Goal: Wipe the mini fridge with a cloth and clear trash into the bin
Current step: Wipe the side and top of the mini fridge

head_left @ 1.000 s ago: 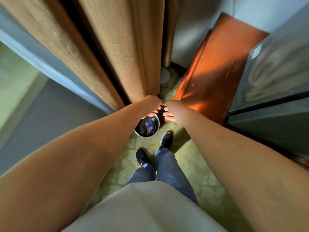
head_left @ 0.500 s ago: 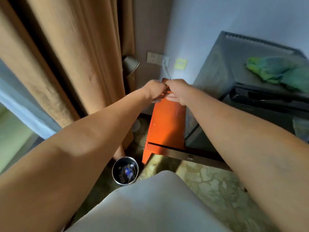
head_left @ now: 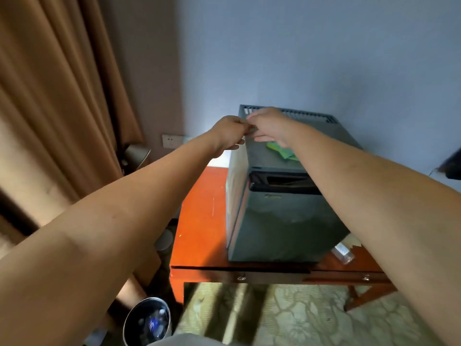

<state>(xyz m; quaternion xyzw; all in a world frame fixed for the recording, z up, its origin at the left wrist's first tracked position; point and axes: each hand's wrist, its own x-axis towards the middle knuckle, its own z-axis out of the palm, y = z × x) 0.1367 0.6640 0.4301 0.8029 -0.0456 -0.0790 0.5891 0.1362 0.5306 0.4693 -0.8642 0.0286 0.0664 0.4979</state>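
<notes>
Both hands raised together over fridge top's back-left corner: left hand point(head_left: 230, 132) w/ fingers curled, right hand point(head_left: 268, 126) fingertips meeting it; whether either grip holds anything can't be told. Green cloth point(head_left: 282, 152) lying on mini fridge point(head_left: 279, 221), atop orange bench point(head_left: 199, 221). Bin point(head_left: 147, 322) w/ trash on floor, lower left.

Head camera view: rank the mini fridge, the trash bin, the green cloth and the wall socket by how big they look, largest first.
1. mini fridge
2. trash bin, though it sits nearer the camera, which inflates it
3. green cloth, partly hidden behind the right arm, so unsure
4. wall socket
</notes>
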